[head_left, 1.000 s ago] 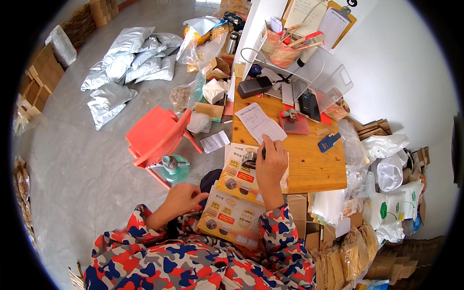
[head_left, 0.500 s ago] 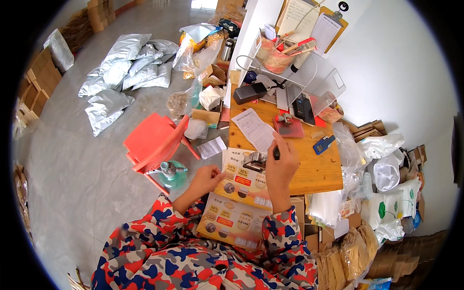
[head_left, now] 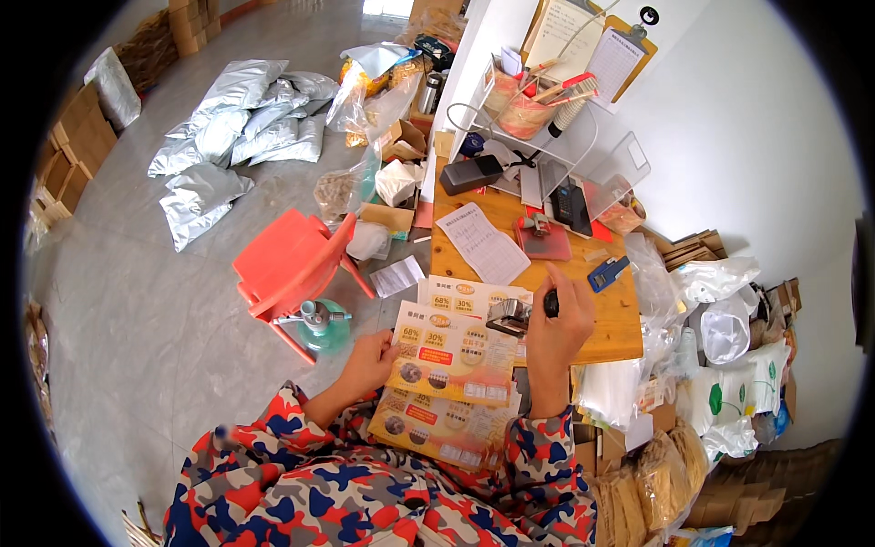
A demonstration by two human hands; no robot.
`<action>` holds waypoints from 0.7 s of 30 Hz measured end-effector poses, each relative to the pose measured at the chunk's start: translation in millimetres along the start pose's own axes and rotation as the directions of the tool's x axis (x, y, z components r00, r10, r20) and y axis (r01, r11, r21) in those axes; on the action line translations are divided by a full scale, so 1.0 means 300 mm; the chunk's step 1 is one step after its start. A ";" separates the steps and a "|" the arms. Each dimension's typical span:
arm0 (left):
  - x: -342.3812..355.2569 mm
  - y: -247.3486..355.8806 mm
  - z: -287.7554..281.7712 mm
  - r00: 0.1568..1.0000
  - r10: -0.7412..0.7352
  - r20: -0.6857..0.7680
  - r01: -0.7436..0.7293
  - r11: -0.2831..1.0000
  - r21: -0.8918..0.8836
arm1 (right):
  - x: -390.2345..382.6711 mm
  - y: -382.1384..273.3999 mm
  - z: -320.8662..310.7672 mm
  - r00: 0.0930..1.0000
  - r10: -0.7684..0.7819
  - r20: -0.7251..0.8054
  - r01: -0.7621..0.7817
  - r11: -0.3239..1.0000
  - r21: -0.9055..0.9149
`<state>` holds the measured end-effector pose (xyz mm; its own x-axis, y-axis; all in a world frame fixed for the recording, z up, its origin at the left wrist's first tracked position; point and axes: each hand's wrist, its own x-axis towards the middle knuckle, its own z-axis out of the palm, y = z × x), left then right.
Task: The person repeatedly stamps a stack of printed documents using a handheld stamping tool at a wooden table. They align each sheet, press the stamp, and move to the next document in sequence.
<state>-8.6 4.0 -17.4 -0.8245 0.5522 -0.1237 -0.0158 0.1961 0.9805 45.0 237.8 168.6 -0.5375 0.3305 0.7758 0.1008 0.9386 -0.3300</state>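
Note:
My left hand (head_left: 369,360) grips the left edge of a yellow-and-white printed flat package (head_left: 456,365), which overlaps similar packages (head_left: 428,428) on my lap and others (head_left: 456,290) at the desk's front edge. My right hand (head_left: 561,324) is closed round the black handle of a metal stamping tool (head_left: 506,316), held at the upper right corner of the package in my left hand. A white form sheet (head_left: 481,242) lies just beyond on the wooden desk (head_left: 602,324).
Left of the desk stand a red plastic chair (head_left: 283,260) and a green pump bottle (head_left: 324,333). A red ink pad (head_left: 547,244), blue tool (head_left: 606,272) and wire rack (head_left: 611,173) are on the desk. Silver sacks (head_left: 219,137) lie on the floor; bags (head_left: 729,392) crowd the right.
My left hand has moved up and taken hold of a package, which is drawn down and left from the desk pile. My right hand has shifted right with the stamping tool.

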 end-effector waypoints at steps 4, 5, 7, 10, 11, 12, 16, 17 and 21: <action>-0.168 -0.068 -0.014 0.996 -0.048 0.077 0.031 0.979 0.202 | 0.015 0.034 0.067 0.995 -0.086 0.048 0.086 0.996 -0.002; -0.190 -0.087 -0.014 0.994 -0.048 0.095 0.025 0.972 0.233 | 0.014 0.049 0.091 0.992 -0.116 0.053 0.116 0.993 -0.006; -0.250 -0.020 -0.041 0.973 -0.122 0.195 0.059 0.953 0.298 | 0.004 0.053 0.155 0.987 -0.133 0.086 0.132 0.991 0.018; -0.271 0.125 -0.096 0.937 -0.233 0.260 0.057 0.838 0.543 | -0.032 0.066 0.238 0.980 -0.148 0.134 0.145 0.989 0.029; -0.251 0.151 -0.107 0.926 -0.268 0.265 0.041 0.771 0.636 | -0.042 0.071 0.254 0.977 -0.151 0.150 0.149 0.989 0.024; -0.235 0.154 -0.108 0.970 -0.175 0.168 0.023 0.757 0.653 | -0.045 0.068 0.264 0.978 -0.135 0.162 0.133 0.991 0.023; -0.108 0.167 -0.144 0.999 0.002 0.047 -0.024 0.874 0.486 | -0.064 0.057 0.284 0.978 -0.106 0.182 0.105 0.994 0.010; -0.071 0.157 -0.138 1.000 -0.014 0.021 0.004 0.908 0.418 | -0.071 0.052 0.289 0.977 -0.111 0.180 0.111 0.994 0.006; 0.095 0.156 -0.028 1.000 0.001 -0.007 0.001 0.963 0.271 | -0.137 0.088 0.332 0.986 -0.120 0.117 0.110 0.990 0.086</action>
<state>-37.5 22.2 26.4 -0.8282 0.5471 -0.1217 0.1373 0.4085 0.9024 -13.8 239.1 74.5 -0.6403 0.2015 0.7412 -0.0313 0.9573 -0.2873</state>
